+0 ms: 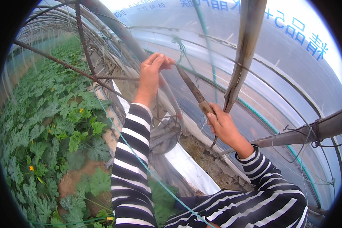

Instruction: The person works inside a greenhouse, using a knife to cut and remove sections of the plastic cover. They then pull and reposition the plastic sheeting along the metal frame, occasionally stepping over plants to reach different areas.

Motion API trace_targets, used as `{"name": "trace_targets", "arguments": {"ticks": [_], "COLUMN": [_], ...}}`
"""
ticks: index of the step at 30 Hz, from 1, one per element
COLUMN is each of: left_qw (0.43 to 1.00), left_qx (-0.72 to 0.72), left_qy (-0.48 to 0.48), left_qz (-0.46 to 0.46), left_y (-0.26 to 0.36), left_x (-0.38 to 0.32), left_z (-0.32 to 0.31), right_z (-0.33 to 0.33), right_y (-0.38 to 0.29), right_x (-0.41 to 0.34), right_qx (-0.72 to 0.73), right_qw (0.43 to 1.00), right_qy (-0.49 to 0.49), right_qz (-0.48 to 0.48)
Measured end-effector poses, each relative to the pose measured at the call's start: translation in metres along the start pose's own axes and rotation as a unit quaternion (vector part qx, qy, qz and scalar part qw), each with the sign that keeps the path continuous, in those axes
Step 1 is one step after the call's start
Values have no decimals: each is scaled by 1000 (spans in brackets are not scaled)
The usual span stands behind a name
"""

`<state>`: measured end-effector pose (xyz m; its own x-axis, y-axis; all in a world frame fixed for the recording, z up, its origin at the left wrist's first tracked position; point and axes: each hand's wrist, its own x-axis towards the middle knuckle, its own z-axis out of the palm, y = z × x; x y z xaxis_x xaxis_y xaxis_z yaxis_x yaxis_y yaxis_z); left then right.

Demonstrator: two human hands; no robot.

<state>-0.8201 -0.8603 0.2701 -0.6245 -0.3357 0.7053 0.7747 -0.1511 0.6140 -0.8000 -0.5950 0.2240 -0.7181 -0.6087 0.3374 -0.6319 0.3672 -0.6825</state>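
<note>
My right hand [223,124] grips the wooden handle of a knife [190,84] with a long, rust-stained blade. The blade points up and to the left, its tip close to the fingertips of my left hand [156,69]. My left hand is raised, thumb and fingers drawn together; whether a thin string lies between them is too fine to make out. Just right of those fingertips hangs a knotted tuft of green twine [181,47], with loose strands trailing down in front of the plastic film [171,37] of the greenhouse wall.
Leafy squash plants [54,114] with yellow flowers fill the left side. A rusty metal truss [59,62] crosses at upper left. Beside my right hand slants a bamboo pole [245,48]. A pale blue cord [136,154] runs across my left sleeve. White sheeting [190,171] lies below.
</note>
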Motion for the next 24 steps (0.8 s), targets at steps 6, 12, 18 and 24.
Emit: {"name": "trace_targets", "arguments": {"ticks": [6, 12, 18, 24], "left_qw": [998, 996, 997, 997], "left_qx": [-53, -68, -78, -75], "left_qy": [38, 59, 25, 13], "left_qz": [-2, -21, -3, -9], "left_y": [0, 3, 6, 5], "left_x": [-3, -5, -2, -4], "left_z": [4, 10, 6, 5], "right_z": [5, 15, 11, 10], "right_y": [7, 9, -4, -17], "right_x": [-1, -2, -6, -4], "right_qx": [-34, -78, -132, -105], "right_qw": [999, 992, 986, 993], "right_qy": [31, 58, 65, 37], "right_qz": [-28, -78, -76, -28]}}
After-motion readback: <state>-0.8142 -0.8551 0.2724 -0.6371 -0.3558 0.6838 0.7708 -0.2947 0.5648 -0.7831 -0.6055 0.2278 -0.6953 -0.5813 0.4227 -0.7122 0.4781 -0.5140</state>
